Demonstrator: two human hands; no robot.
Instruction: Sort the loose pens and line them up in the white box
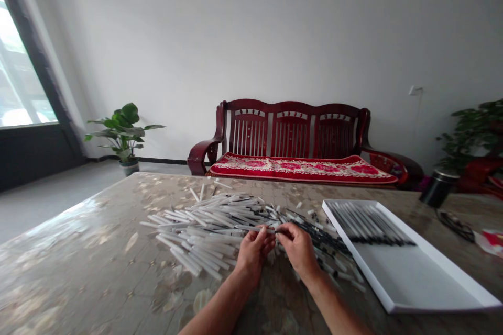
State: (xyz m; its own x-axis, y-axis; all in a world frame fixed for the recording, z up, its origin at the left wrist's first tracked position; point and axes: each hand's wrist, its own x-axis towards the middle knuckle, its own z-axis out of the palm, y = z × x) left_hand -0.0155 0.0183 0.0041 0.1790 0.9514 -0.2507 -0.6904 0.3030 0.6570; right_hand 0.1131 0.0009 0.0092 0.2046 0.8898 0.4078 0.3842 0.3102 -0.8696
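Observation:
My left hand [251,256] grips a pen [270,231] with a whitish barrel, held level just over the table. At the pen's dark right end, the thumb and fingers of my right hand [299,251] are pinched together; the small part between them is mostly hidden. Left of and beyond my hands spreads a heap of whitish pen barrels [196,243]. Black pen parts [320,233] lie scattered behind and to the right of my right hand. A shallow white box [424,272] on the right holds a row of pens [369,222] with black ends towards me.
The table [98,272] has a shiny patterned cover. A black cylinder [438,188] and a coiled dark cable [456,225] are at the right, near a red and white packet [491,241]. Behind the table stand a wooden bench [293,136] and a potted plant [126,133].

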